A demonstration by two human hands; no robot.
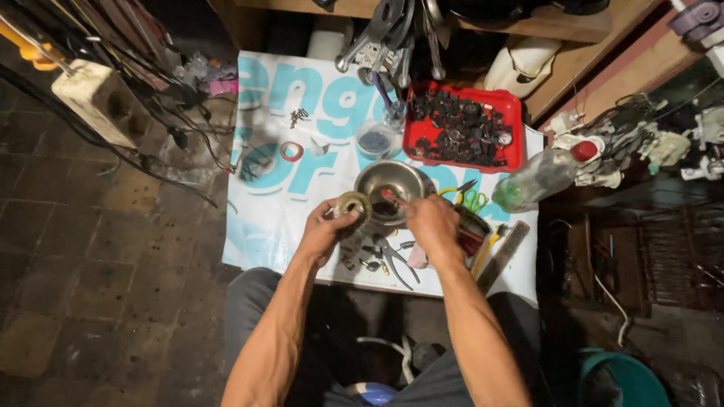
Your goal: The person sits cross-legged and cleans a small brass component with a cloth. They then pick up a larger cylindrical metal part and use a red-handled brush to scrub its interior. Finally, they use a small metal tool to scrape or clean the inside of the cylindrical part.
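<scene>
Over the white-and-teal printed sheet [302,181], left hand [326,232] grips a round metal part [351,203]; right hand [431,226] seemingly grips a red-tipped brush [391,197].

- Round part [352,204] in left hand [326,230]: dull brassy metal, grimy.
- Bowl [390,181]: polished steel, glossy rim.
- Tray [461,126], far right: glossy red plastic.
- Table cover [302,166]: smooth printed sheet, slight sheen.
- Bottle [539,176]: clear plastic.
- Floor [90,264], left: rough matt brick.
</scene>
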